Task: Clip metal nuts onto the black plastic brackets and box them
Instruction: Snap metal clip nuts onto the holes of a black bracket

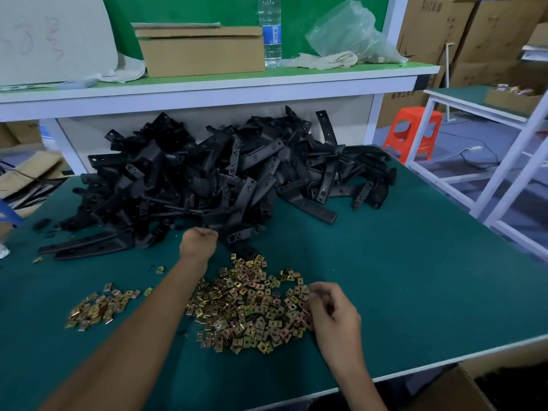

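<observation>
Barely begun, by the look: big heap of brackets (237,173) mid-frame, loose nuts (246,310) below on the tabletop (415,277), none visibly clipped or boxed. Left hand (198,243) at the heap's near edge, fingers curled; grip on a bracket unclear. Right hand (333,314) at the nuts' right edge, fingers bent together, touching nuts; pinch unclear.

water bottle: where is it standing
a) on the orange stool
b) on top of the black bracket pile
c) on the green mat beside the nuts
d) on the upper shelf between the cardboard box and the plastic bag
d: the water bottle stands upright on the upper shelf, with the cardboard box on one side and the clear plastic bag on the other.
</observation>
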